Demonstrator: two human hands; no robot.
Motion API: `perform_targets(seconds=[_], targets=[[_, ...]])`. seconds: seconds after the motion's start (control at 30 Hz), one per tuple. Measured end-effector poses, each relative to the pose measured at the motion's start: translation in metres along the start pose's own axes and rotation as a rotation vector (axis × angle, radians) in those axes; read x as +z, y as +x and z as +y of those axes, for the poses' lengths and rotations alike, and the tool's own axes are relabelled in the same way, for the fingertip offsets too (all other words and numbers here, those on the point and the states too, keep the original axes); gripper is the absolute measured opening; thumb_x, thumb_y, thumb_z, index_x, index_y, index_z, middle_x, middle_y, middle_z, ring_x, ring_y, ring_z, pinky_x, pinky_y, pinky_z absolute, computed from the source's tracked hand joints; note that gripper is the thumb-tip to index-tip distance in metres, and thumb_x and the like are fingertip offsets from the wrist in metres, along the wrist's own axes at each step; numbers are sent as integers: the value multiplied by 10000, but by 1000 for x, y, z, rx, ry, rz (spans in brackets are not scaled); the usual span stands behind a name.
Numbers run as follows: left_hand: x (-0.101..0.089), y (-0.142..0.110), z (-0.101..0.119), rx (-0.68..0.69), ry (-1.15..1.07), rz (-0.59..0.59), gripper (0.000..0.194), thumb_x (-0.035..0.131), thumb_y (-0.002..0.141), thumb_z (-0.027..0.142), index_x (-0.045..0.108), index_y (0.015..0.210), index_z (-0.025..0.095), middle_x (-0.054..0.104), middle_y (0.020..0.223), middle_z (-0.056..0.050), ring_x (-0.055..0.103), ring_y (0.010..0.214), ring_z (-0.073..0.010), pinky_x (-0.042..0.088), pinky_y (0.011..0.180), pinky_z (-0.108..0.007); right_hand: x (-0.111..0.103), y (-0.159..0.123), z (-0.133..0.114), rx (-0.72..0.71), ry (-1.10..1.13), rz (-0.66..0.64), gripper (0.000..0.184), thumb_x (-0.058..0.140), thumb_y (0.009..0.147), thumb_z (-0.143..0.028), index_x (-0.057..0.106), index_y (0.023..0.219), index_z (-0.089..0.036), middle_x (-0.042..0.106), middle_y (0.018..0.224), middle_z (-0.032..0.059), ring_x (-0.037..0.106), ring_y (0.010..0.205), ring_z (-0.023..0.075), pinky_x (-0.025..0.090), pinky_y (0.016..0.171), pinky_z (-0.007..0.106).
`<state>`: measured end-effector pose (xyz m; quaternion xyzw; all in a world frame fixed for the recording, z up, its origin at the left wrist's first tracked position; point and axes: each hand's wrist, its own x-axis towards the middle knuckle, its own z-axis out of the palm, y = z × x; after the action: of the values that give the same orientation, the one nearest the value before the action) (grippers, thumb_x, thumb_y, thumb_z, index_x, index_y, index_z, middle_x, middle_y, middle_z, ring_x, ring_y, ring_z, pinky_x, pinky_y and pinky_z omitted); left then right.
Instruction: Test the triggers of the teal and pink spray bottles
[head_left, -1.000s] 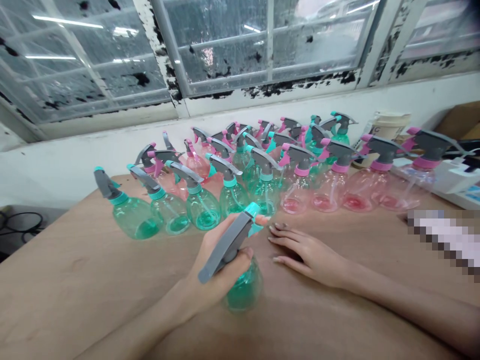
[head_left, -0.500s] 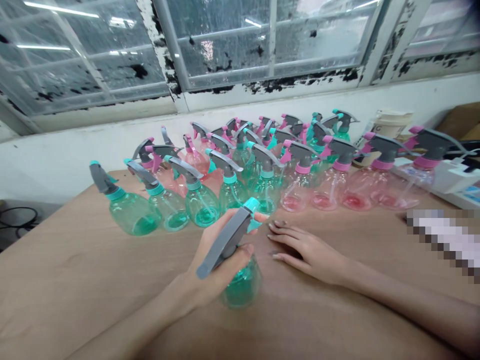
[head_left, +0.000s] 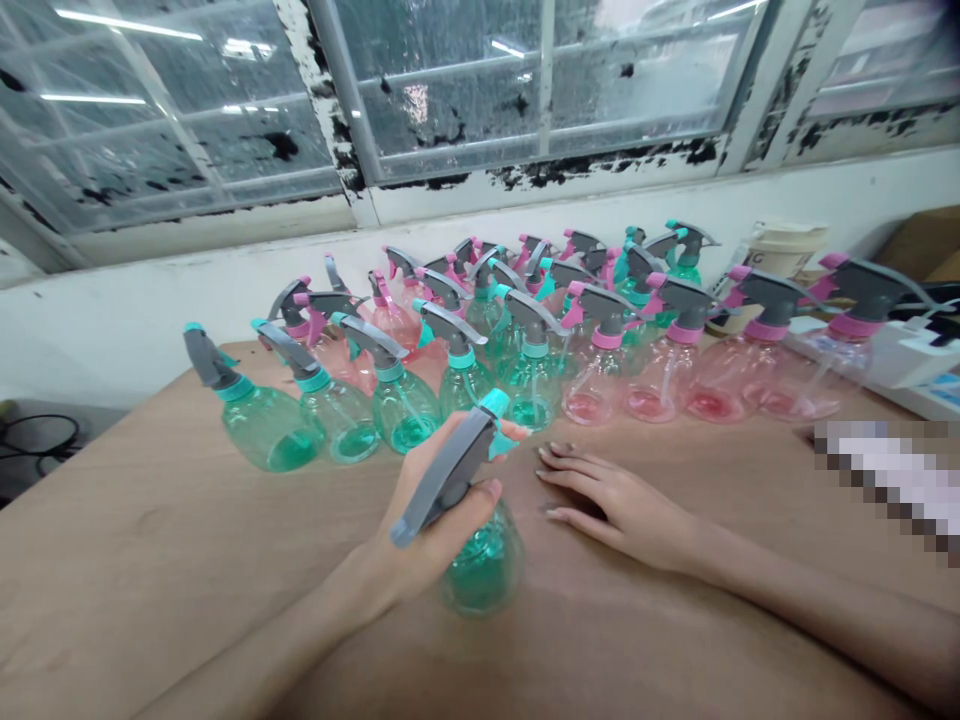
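Cool, even indoor light. Tube glare on pane (head_left: 180, 110), upper left. Soft shadow beneath right hand (head_left: 630, 510). Wide-angle stretch toward edges. Pixelated patch (head_left: 896, 480), right edge. Rear bottles (head_left: 394, 325) perhaps unfocused.

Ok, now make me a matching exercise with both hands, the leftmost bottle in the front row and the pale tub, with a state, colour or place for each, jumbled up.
Column one:
1. Left hand
2. Right hand
3. Leftmost front-row bottle
4. Pale tub

Column two:
A. Behind the pink bottles on the right
B. Palm down on the table, holding nothing
C. Gripping a green spray bottle
D. Green with a turquoise collar

Pairs: 1-C, 2-B, 3-D, 4-A
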<state>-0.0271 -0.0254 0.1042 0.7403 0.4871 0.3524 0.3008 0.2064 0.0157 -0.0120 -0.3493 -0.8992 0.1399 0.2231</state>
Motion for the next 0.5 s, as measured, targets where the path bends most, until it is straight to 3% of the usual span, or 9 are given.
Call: perform_targets(seconds=[0.17, 0.33, 0.5], targets=[[6, 2, 0, 74, -25, 9, 450, 513, 756, 232, 611, 1194, 257, 678, 900, -13, 653, 713, -181, 555, 734, -308, 0, 0, 0, 0, 1, 0, 464, 472, 952, -459, 556, 1323, -194, 536, 1409, 87, 411, 1364, 255, 367, 1123, 463], [9, 0, 0, 53, -60, -2, 487, 517, 740, 195, 602, 1213, 274, 673, 1097, -37, 688, 854, -200, 562, 743, -285, 1, 0, 1, 1, 28, 19, 448, 486, 947, -452, 557, 1325, -222, 530, 1415, 78, 415, 1362, 260, 363, 1123, 474], [7, 0, 2, 36, -52, -18, 463, 513, 770, 228, 595, 1222, 284, 676, 1121, -34, 676, 912, -207, 569, 772, -293, 0, -1, 0, 9, 10, 6, 456, 474, 952, -461, 552, 1328, -215, 529, 1415, 78, 414, 1362, 256, 365, 1122, 473]])
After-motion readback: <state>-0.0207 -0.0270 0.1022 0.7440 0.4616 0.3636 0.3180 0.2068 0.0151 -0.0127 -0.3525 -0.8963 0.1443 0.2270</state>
